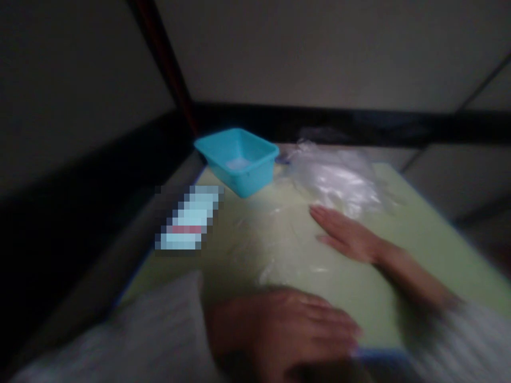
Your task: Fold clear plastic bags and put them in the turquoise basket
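Observation:
My right hand lies flat and open on a sheet of clear plastic film spread over the pale green mat. Its fingers point left, just below a crumpled heap of clear plastic. My left hand rests palm down at the mat's near edge, fingers stretched out to the right, blurred by motion. Both arms wear light striped sleeves. Neither hand holds anything that I can see.
A turquoise plastic tub stands at the mat's far left corner. A pixelated light blue object lies on the mat's left edge. A dark band and pale walls rise behind the table. The scene is dim and blurred.

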The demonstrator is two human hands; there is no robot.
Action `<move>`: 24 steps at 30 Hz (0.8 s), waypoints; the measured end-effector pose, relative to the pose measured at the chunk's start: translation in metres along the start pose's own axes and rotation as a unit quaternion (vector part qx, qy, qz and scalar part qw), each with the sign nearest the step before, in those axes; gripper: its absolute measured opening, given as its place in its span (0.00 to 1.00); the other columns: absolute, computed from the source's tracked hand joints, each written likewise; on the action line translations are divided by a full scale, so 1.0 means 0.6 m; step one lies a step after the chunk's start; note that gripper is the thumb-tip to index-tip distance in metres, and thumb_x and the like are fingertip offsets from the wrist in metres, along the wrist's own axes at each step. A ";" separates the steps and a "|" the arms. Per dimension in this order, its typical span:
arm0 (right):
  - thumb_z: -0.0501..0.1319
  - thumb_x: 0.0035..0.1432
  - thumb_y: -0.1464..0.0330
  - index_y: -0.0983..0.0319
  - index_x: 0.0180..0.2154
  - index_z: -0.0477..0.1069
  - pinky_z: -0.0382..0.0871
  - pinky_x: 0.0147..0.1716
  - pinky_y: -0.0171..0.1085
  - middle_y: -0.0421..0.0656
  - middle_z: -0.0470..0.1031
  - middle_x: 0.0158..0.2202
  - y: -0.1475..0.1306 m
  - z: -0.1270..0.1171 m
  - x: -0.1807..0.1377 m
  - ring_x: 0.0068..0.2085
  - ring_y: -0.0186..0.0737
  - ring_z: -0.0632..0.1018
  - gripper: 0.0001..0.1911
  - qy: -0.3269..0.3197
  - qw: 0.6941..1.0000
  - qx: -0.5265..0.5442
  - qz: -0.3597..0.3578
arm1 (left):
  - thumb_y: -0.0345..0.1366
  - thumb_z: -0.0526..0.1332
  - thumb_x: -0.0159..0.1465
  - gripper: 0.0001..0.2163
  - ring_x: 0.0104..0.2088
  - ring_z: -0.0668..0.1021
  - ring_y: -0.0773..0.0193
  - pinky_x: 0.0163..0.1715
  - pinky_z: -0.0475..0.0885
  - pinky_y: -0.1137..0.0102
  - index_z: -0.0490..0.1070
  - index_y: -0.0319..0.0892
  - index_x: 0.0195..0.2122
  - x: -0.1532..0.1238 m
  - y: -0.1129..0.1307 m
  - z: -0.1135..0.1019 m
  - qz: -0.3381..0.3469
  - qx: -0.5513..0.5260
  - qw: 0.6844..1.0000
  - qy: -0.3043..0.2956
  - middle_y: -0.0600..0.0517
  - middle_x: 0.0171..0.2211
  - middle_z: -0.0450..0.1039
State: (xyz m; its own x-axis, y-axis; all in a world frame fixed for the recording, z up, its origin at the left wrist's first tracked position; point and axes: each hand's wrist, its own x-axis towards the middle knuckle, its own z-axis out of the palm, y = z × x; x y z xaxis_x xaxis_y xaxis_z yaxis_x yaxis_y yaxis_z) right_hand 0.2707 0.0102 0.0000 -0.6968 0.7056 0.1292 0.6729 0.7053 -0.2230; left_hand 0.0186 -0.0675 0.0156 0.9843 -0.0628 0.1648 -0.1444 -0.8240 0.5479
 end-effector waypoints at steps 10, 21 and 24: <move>0.46 0.67 0.55 0.56 0.67 0.37 0.48 0.64 0.52 0.46 0.46 0.67 0.021 -0.007 -0.005 0.66 0.47 0.51 0.32 -0.010 1.000 0.003 -0.027 | 0.43 0.51 0.62 0.31 0.66 0.54 0.57 0.64 0.51 0.65 0.55 0.28 0.62 -0.001 -0.011 -0.002 0.022 0.051 0.998 0.025 0.41 0.64 0.54; 0.46 0.68 0.63 0.64 0.67 0.35 0.40 0.66 0.48 0.48 0.42 0.68 -0.103 -0.027 0.014 0.67 0.42 0.46 0.32 -0.059 0.983 0.091 -0.145 | 0.39 0.52 0.57 0.33 0.66 0.55 0.60 0.64 0.53 0.69 0.54 0.29 0.63 0.004 -0.003 0.002 -0.003 0.068 0.998 -0.002 0.43 0.66 0.51; 0.47 0.67 0.61 0.67 0.67 0.39 0.38 0.66 0.47 0.49 0.41 0.68 -0.150 -0.019 0.016 0.68 0.42 0.43 0.33 -0.131 0.959 0.126 -0.218 | 0.43 0.54 0.54 0.33 0.61 0.64 0.61 0.57 0.63 0.72 0.57 0.41 0.63 0.006 -0.001 0.007 -0.069 0.112 0.991 -0.023 0.53 0.63 0.59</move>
State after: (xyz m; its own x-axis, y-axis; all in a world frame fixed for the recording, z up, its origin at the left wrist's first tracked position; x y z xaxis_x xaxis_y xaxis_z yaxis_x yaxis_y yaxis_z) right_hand 0.2063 -0.0458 0.0323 -0.9591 0.2821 0.0242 0.2442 0.8673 -0.4338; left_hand 0.0226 -0.0695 0.0125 0.9974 0.0383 0.0613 0.0132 -0.9304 0.3663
